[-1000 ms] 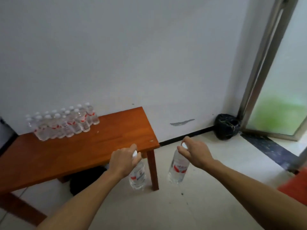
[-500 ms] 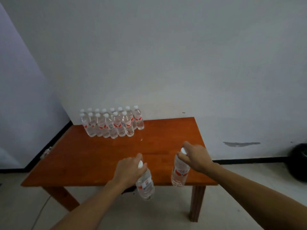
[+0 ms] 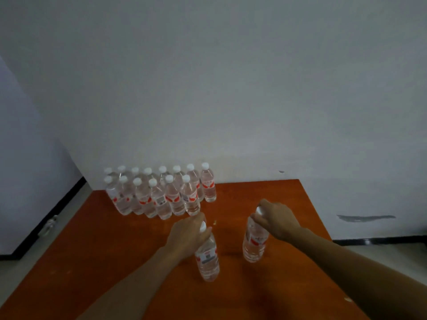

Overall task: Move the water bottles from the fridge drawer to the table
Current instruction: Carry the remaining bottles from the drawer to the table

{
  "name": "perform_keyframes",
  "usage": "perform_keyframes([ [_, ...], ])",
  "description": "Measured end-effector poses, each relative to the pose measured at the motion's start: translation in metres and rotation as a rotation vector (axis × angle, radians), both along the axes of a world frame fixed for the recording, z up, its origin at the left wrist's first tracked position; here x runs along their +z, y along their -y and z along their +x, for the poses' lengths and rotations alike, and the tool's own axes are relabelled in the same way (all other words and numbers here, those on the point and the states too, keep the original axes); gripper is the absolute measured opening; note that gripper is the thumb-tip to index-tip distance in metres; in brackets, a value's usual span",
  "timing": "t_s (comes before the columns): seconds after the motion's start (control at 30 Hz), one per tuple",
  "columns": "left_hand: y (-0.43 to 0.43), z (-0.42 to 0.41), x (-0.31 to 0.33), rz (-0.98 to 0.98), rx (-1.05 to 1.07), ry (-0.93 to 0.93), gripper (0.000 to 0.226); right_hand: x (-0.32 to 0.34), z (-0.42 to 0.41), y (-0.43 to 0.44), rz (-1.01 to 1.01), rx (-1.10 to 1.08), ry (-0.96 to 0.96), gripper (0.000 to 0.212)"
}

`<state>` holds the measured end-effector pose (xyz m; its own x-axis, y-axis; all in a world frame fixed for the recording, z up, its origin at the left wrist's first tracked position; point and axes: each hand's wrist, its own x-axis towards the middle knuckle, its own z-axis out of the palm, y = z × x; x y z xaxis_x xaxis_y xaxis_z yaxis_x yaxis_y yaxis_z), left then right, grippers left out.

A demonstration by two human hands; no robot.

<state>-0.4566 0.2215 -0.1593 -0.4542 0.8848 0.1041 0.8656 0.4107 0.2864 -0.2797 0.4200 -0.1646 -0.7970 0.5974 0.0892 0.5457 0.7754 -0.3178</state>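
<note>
Over the orange-brown wooden table, each of my hands carries a clear water bottle by its white cap. My left hand grips the neck of one bottle, which hangs slightly tilted. My right hand grips the cap of a second bottle, held upright further right. Whether either bottle touches the tabletop I cannot tell. Two rows of several matching bottles with red labels stand at the back of the table against the wall.
A pale wall rises right behind the table. A side wall with a black skirting runs along the left. The table's right edge drops to a light floor.
The view has come closer and swung left, so the table now lies directly under my hands. Both bottles have moved from beyond the table's front edge to over its top.
</note>
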Motion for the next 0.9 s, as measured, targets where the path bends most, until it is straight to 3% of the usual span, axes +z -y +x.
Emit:
perform_keyframes([
  [0.27, -0.083, -0.119, 0.003, -0.052, -0.206, 0.002, 0.029, -0.001, -0.094, -0.054, -0.013, -0.124, -0.018, 0.037],
  [0.43, -0.129, -0.158, -0.003, -0.064, -0.216, -0.027, 0.029, -0.001, -0.146, -0.094, -0.026, -0.158, -0.044, 0.034],
  [0.57, -0.157, -0.173, -0.013, -0.029, -0.227, -0.046, 0.03, -0.012, -0.186, -0.121, -0.047, -0.108, -0.035, 0.035],
  [0.77, -0.181, -0.196, -0.04, -0.172, -0.178, -0.05, 0.042, -0.036, -0.239, -0.159, -0.094, 0.047, 0.0, 0.037],
  [0.9, -0.183, -0.205, -0.055, -0.178, -0.16, -0.059, 0.035, -0.048, -0.263, -0.169, -0.106, 0.109, 0.008, 0.036],
])
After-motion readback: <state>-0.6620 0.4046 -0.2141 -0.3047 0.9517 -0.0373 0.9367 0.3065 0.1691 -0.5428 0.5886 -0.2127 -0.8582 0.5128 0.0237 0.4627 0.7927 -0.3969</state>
